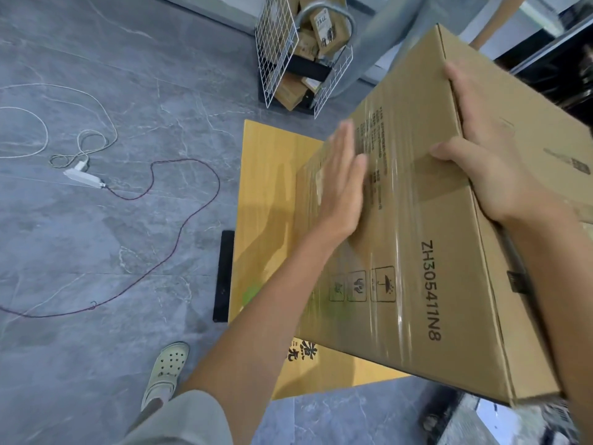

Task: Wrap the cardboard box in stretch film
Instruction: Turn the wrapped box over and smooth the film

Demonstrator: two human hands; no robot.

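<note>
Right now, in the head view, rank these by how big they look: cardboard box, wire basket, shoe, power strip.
1. cardboard box: largest, but also nearest the camera.
2. wire basket.
3. shoe.
4. power strip: looks smaller than the shoe but lies farther off, so their true order is unsure.

The cardboard box (pixel 449 220) bears on its side the black code ZH305411N8 beside three handling signs (pixel 365 285), one an umbrella; smaller print there is blurred. Black Chinese characters (pixel 305 351) mark the near edge of the yellow board (pixel 266 187)
</note>
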